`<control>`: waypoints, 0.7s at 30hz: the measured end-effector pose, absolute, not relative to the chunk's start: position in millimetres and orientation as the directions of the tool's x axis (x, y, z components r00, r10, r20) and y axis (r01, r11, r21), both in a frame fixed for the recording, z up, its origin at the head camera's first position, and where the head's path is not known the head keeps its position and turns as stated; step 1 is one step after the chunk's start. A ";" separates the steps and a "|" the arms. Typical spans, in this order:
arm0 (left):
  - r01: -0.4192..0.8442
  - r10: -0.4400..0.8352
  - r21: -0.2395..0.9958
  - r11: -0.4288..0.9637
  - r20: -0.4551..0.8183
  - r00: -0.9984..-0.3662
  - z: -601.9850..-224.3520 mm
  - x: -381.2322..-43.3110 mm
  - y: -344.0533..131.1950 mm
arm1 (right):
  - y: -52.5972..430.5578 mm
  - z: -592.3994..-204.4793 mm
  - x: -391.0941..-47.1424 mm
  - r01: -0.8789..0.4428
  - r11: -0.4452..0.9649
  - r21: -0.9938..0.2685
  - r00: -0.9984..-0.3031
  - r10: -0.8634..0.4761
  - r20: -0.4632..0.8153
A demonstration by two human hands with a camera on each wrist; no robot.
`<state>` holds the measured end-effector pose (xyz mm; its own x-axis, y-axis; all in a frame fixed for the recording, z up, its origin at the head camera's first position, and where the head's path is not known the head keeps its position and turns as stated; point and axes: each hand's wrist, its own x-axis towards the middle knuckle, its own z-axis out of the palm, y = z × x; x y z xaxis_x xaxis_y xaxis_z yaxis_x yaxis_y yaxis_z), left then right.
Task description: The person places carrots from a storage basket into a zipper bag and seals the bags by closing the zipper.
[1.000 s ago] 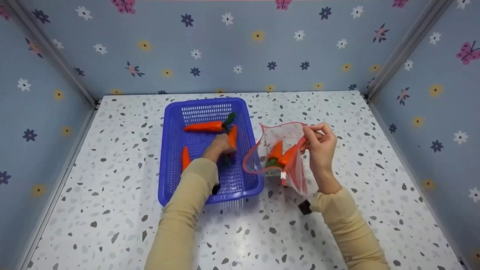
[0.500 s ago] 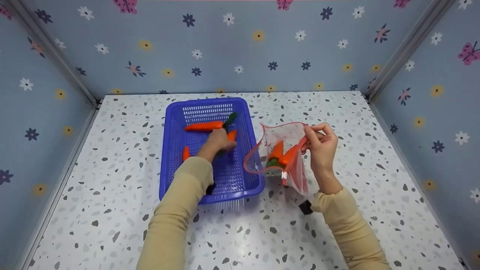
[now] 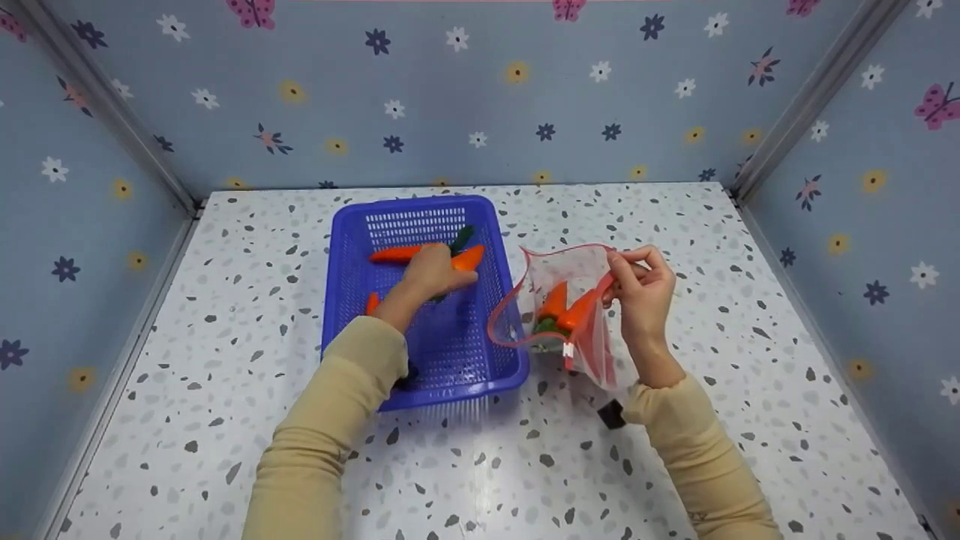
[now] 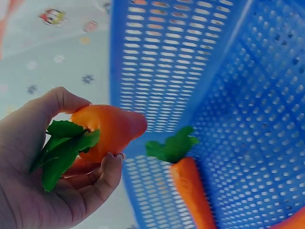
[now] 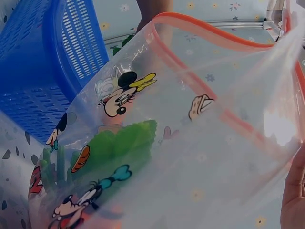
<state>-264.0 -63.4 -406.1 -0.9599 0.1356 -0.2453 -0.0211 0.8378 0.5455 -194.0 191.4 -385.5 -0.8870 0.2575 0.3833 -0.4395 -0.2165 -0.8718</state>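
My left hand [image 3: 429,276] holds an orange carrot [image 3: 468,259] over the blue plastic basket [image 3: 519,375]. The left wrist view has thumb and fingers on the carrot's thick end, its green leaves [image 4: 62,148] against the palm. Another carrot [image 3: 391,255] lies at the basket's back, and the tip of one more [image 3: 373,301] shows beside my left wrist. To the right, my right hand [image 3: 646,294] pinches the red-edged rim of a clear zip bag [image 3: 597,358], whose mouth gapes. Two carrots [image 3: 553,303] sit inside it, leaves down. Cartoon figures [image 5: 116,100] are printed on the bag.
The basket and bag stand side by side on a white speckled table [image 3: 465,465], the bag's rim overlapping the basket's right edge. Flowered panels [image 3: 487,97] close off the back and both sides. A small black piece [image 3: 611,413] hangs by my right sleeve.
My left hand has moved up and slightly left inside the basket, and the carrot in it now shows more fully. The right hand and bag have stayed put.
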 end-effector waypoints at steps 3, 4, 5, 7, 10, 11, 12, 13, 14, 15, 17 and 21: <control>0.000 0.144 0.539 0.842 -0.224 -0.964 -396.3 -258.8 -63.5 | 191.5 -385.7 -193.3 -0.444 -0.215 -0.870 -0.884 0.259 0.388; 0.002 0.143 0.542 0.841 -0.219 -0.965 -393.2 -257.1 -63.8 | 191.6 -385.8 -193.2 -0.446 -0.217 -0.868 -0.884 0.259 0.389; 0.004 0.142 0.547 0.837 -0.211 -0.967 -390.1 -255.2 -64.3 | 191.6 -385.9 -193.0 -0.446 -0.220 -0.867 -0.884 0.259 0.389; 0.009 0.140 0.563 0.826 -0.189 -0.972 -383.7 -251.0 -65.5 | 191.6 -386.2 -193.0 -0.447 -0.224 -0.866 -0.884 0.257 0.389; 0.036 0.148 0.587 0.809 -0.143 -0.979 -373.9 -243.7 -67.9 | 191.6 -386.4 -193.5 -0.442 -0.234 -0.866 -0.887 0.259 0.382; 0.052 0.155 0.596 0.801 -0.122 -0.980 -370.7 -241.1 -68.5 | 191.6 -386.3 -193.6 -0.441 -0.233 -0.867 -0.887 0.260 0.382; 0.070 0.162 0.605 0.793 -0.099 -0.982 -367.5 -238.3 -68.9 | 191.6 -386.3 -193.6 -0.442 -0.230 -0.867 -0.886 0.261 0.382; 0.089 0.171 0.613 0.785 -0.077 -0.982 -364.6 -235.4 -69.2 | 191.5 -386.2 -193.7 -0.442 -0.226 -0.868 -0.886 0.261 0.383; 0.109 0.181 0.622 0.776 -0.054 -0.982 -361.8 -232.2 -69.4 | 191.6 -386.3 -194.0 -0.442 -0.226 -0.868 -0.886 0.262 0.382; 0.127 0.190 0.628 0.767 -0.034 -0.981 -359.2 -229.0 -69.3 | 191.5 -386.3 -194.0 -0.443 -0.220 -0.869 -0.885 0.263 0.385; 0.159 0.202 0.636 0.756 0.004 -0.979 -354.9 -222.3 -68.7 | 191.6 -386.4 -194.2 -0.446 -0.217 -0.869 -0.883 0.263 0.388; 0.212 0.216 0.634 0.744 0.072 -0.974 -349.5 -207.7 -66.7 | 191.9 -386.2 -194.5 -0.449 -0.222 -0.866 -0.882 0.264 0.390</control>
<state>-207.7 -66.7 -349.5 -0.9737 0.2162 0.0715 0.2118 0.7440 0.6337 -194.5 191.9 -386.2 -0.8822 0.2637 0.3900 -0.4490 -0.2221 -0.8655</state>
